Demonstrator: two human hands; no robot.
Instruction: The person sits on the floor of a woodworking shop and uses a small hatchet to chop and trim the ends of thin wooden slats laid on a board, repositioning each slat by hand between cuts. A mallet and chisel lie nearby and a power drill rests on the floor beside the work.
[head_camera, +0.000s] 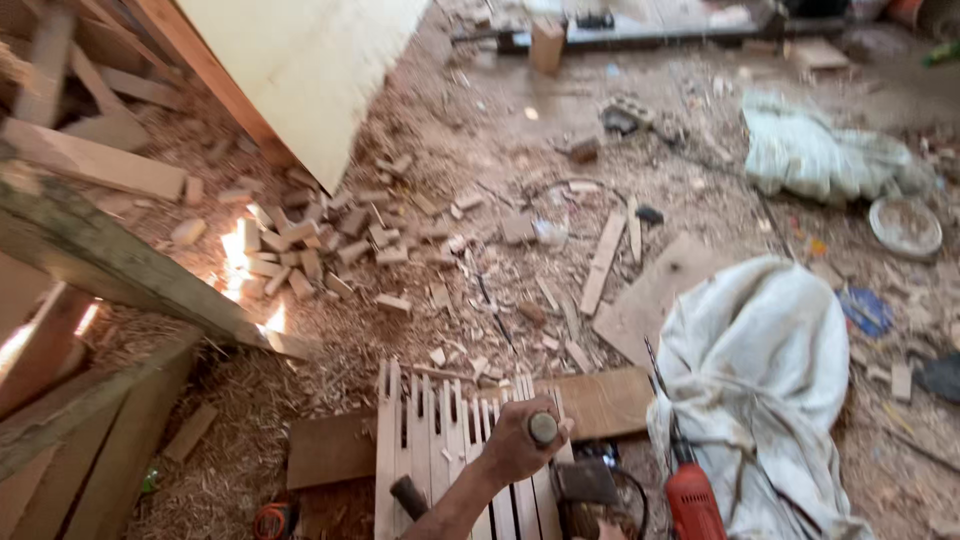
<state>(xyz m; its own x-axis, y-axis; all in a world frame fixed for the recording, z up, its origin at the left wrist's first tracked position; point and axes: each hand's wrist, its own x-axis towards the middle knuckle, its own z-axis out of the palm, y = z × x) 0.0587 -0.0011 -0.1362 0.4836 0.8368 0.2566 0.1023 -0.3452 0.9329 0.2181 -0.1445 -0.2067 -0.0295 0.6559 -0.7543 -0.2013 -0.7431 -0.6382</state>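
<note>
From my remote view: pale, unpainted slats (430, 440) rest on a brown board (600, 400). My hand (515, 445) grips a tool handle (543, 428) with a grey-tan end. The drill (692, 500) is red-orange; the sack (760, 370) off-white; a second sack (820, 150) pale green-white. Scattered blocks (320, 240) are light tan on brown sawdust (250, 480).

Head view: one forearm and hand (515, 440) of the person in frame, entering from the bottom edge. Forearm bare to the frame edge; no sleeve, glove, watch or ring to be seen. Which of the hands it is: cannot tell.
</note>
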